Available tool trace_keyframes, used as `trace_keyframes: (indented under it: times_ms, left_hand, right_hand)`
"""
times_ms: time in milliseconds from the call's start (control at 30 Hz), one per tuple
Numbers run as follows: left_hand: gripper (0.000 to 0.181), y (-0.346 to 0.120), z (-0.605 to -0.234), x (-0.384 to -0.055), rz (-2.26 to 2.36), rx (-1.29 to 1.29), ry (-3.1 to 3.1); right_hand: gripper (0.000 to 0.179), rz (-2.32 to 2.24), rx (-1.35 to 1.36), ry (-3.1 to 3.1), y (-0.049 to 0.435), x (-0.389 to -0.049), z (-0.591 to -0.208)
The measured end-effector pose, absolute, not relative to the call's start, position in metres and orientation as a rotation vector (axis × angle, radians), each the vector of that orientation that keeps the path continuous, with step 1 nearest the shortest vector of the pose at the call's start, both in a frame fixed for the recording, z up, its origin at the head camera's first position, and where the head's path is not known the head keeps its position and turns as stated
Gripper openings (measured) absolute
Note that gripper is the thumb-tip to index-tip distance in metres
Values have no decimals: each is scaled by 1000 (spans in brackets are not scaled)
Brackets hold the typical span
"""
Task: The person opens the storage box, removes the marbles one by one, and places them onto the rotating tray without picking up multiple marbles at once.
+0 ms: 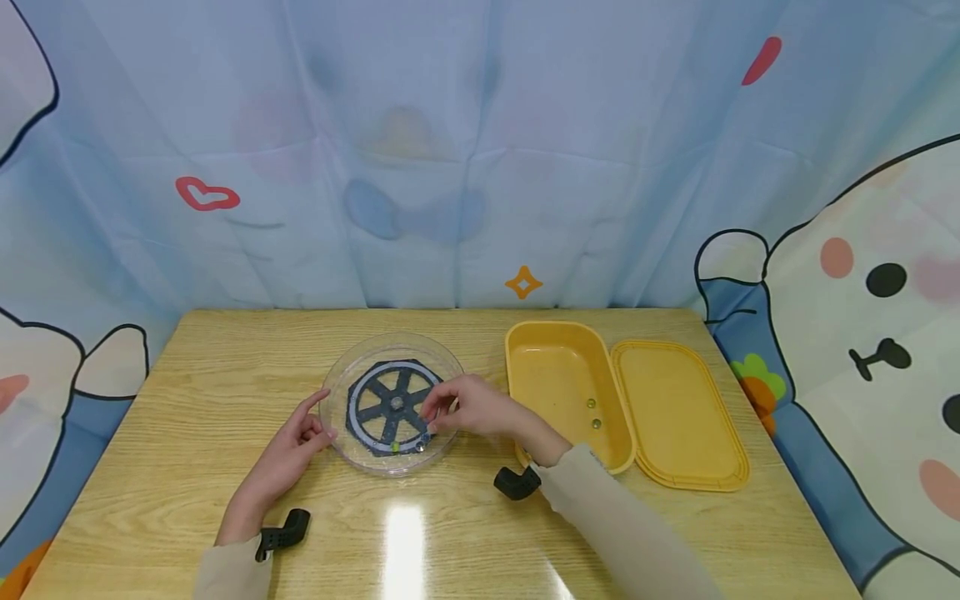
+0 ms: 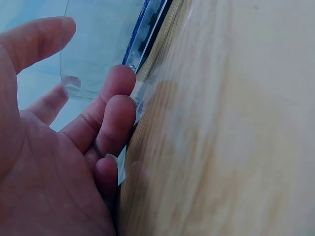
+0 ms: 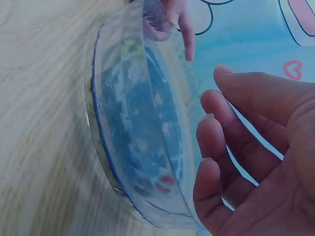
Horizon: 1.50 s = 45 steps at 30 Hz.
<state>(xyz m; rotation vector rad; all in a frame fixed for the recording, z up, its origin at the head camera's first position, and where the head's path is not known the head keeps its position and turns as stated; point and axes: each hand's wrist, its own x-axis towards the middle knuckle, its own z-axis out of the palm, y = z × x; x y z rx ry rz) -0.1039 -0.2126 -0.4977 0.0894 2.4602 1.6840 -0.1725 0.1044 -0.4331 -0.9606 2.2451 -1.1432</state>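
Note:
A round clear plastic dish [image 1: 452, 367] stands on the table, holding a dark wheel-shaped board with spokes and a pale ring [image 1: 362, 429]. My left hand [image 1: 288, 450] touches the dish's left side with its thumb and index finger spread apart. Over the dish's right part is my right hand [image 1: 468, 406], fingers loosely bent; the right wrist view shows nothing between thumb and fingertips [image 3: 211, 129]. On the ring's near side lie a green marble [image 1: 395, 447] and a clear, bluish marble [image 1: 421, 447]. Small details below the right fingertips are blurred.
A yellow plastic box [image 1: 555, 367] stands right of the dish, with two greenish marbles [image 1: 592, 403] inside. Its yellow lid [image 1: 682, 417] lies farther right. Behind the wooden table [image 1: 172, 400] hangs a printed blue cloth [image 1: 420, 100].

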Motion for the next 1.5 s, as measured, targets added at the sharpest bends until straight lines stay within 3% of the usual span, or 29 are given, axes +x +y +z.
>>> trace_keyframes:
  times_ms: [300,700,1067,1500]
  left_hand:
    - [61,-212,-496,-104,1679,76,2457]
    - [62,-213,-494,-105,1688,93,2450]
    - [62,-213,-496,-104,1686,78,2439]
    - [62,-212,-498,-103,1683,69,2441]
  right_hand:
    - [14,-1205,-866,2293,124,-178,-418]
    - [14,-1250,-701,2468,188,-193,-406]
    - [13,-1160,-702,2454,231,-194,-421]
    - [16,-951,-674,2136,234,-202,-439]
